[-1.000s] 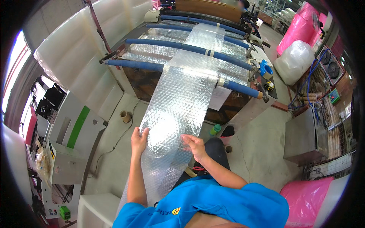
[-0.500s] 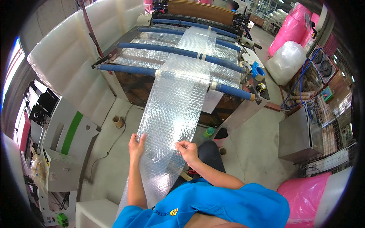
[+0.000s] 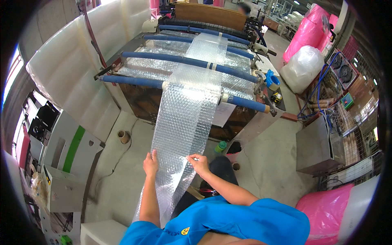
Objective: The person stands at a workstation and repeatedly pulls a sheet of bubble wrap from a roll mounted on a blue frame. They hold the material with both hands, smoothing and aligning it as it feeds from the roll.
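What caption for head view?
Left hand and right hand holding a clear bubble-wrap strip draped over blue rollers.

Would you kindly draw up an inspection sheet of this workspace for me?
Surface: grey concrete floor, marked by a thin, crack-like line.
Job's things: clear bubble film runs over the front blue roller down toward the person.
Clutter: a cardboard core at left; a green bottle below the rollers.
Hands: the left hand is at the film's left edge, grip partly hidden; the right hand pinches the film farther right.
Cables: a dark cord on the floor at left; blue cables at right.
Surroundings: a metal cabinet at right.
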`<action>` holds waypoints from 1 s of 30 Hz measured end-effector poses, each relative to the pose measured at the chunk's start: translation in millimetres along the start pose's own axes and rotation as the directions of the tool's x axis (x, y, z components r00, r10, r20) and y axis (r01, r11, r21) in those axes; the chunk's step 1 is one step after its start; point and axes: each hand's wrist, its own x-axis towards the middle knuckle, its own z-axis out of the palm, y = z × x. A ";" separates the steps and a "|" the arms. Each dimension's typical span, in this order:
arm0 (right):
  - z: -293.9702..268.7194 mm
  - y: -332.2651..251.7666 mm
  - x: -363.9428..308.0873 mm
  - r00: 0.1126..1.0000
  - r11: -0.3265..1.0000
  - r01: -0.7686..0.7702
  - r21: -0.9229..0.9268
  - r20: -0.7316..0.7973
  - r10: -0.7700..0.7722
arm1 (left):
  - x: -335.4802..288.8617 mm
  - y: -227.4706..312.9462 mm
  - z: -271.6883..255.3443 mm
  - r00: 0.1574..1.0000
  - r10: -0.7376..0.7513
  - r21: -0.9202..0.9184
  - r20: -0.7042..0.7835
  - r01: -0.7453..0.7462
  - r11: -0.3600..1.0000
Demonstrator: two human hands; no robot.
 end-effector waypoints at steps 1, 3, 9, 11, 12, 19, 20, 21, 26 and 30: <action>-1.0 0.6 -1.9 1.000 1.000 0.004 -0.001 -0.003 -0.004 | -4.6 1.7 2.7 1.000 0.001 -0.006 -0.028 -0.001 1.000; 0.0 0.9 -2.1 1.000 1.000 0.009 0.023 0.000 -0.009 | -7.6 1.5 5.9 0.999 -0.001 -0.008 -0.047 0.001 1.000; -2.2 14.8 6.1 1.000 1.000 0.002 -0.025 -0.013 -0.002 | -5.0 2.1 12.9 0.998 0.025 0.041 -0.063 -0.023 0.999; -1.4 14.0 5.8 1.000 0.999 0.005 -0.032 0.000 -0.005 | -5.1 1.3 13.2 0.997 0.018 0.060 -0.070 -0.014 0.998; -2.0 13.5 4.6 1.000 0.999 0.002 -0.035 0.010 -0.002 | -4.0 -3.8 15.4 0.998 0.021 0.073 -0.053 -0.017 0.997; -6.4 7.6 9.8 0.999 0.992 0.036 -0.123 -0.023 -0.039 | 4.8 -5.0 28.7 0.997 0.062 0.059 -0.050 -0.059 0.997; -9.3 -2.7 16.7 0.998 0.985 0.049 -0.166 -0.035 -0.056 | 12.3 1.4 29.8 0.997 0.064 0.047 -0.032 -0.062 0.997; -11.2 -11.7 27.0 0.992 0.983 0.098 -0.154 -0.065 -0.109 | 19.6 8.9 31.0 0.998 0.061 0.053 -0.013 -0.060 0.997; -26.3 -28.2 84.3 0.954 0.955 0.262 -0.140 -0.110 -0.278 | 65.2 62.8 34.8 0.993 0.119 0.033 -0.029 -0.118 0.993; -33.1 -75.6 104.8 0.921 0.921 0.324 -0.216 -0.148 -0.359 | 95.2 100.3 28.5 0.990 0.132 0.005 -0.038 -0.132 0.991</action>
